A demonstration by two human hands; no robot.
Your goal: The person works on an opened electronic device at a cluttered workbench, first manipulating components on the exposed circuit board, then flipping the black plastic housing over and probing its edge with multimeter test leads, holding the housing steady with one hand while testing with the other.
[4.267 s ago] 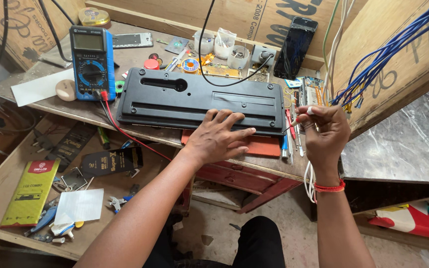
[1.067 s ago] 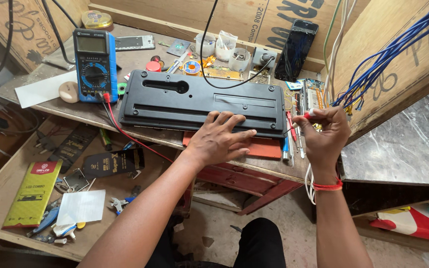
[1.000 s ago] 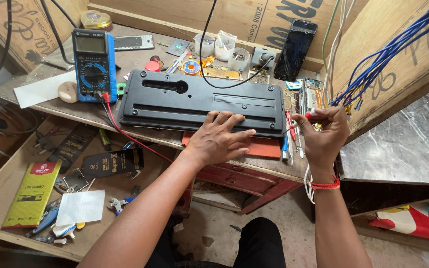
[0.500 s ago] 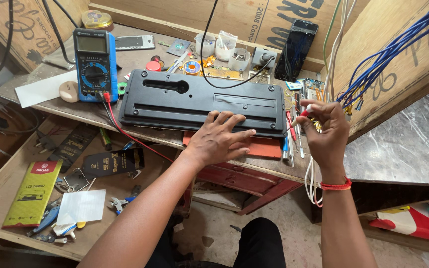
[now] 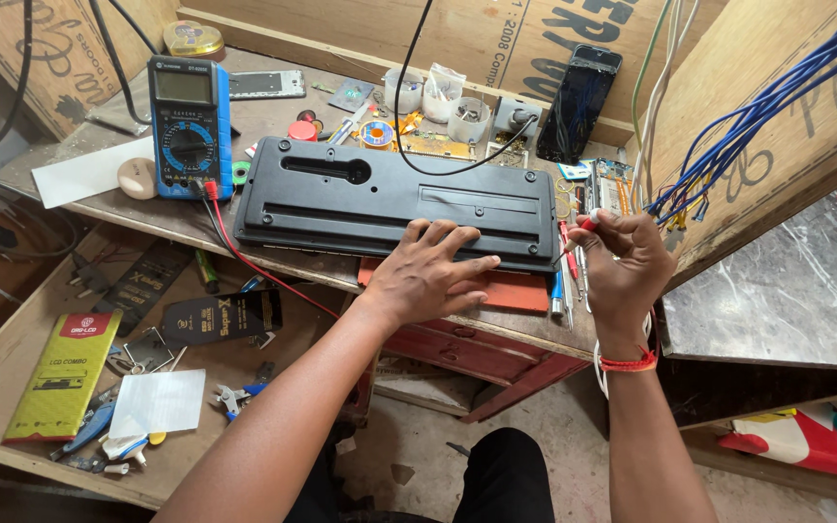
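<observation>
Lifted slightly, right hand (image 5: 622, 276) pinches a red-handled screwdriver (image 5: 581, 229); left hand (image 5: 433, 276) lies flat, released, on the black panel (image 5: 341, 199).

Single head-worn view, looking steeply down from above the near edge of the wooden workbench (image 5: 273, 266), facing its far edge and rear board, close range, both forearms entering from the bottom, floor visible below.

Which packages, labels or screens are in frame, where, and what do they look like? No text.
Multimeter: bench top left, blue case, grey screen, round dial.
Phone: leaning on back board, dark screen.
Yellow-green flat package: lower shelf, left, red corner patch.
Black packet: lower shelf, gold print.
Round tin: back left, gold lid.
</observation>
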